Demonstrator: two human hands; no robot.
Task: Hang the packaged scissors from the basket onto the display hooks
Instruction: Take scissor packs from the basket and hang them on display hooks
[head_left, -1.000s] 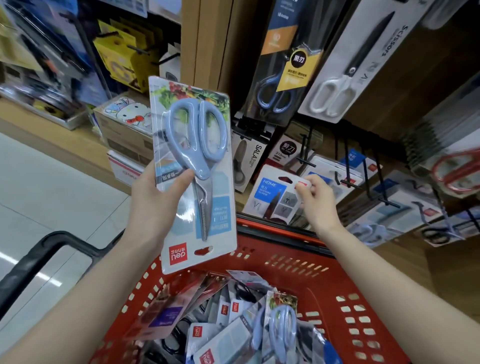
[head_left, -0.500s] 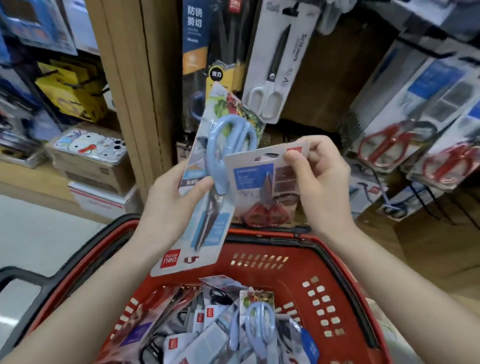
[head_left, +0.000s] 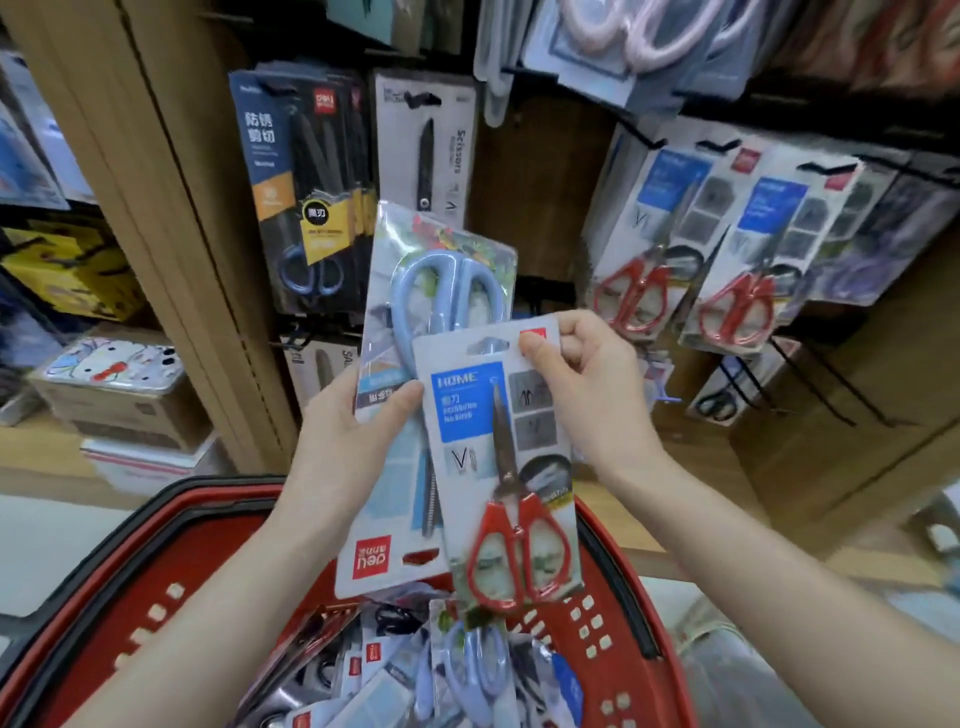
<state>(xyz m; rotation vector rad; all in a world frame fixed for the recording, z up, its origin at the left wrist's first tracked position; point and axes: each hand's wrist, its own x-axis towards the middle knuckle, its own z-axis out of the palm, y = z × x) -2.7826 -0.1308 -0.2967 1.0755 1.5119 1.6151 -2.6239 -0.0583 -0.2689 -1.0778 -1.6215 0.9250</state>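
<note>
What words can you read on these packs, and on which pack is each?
"HOME": red scissors pack, right hand.
"deli", upside down: blue scissors pack, left hand.
"Scissors": white hanging pack.
"防锈剪切": dark hanging pack.
Smaller print is too blurred.

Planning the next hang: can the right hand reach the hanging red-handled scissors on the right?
Probably yes: the right hand pinches the red-handled pack by its top, and nothing shows between it and the hanging red scissors beside it.

Shop: packaged scissors on display hooks, red basket.
</note>
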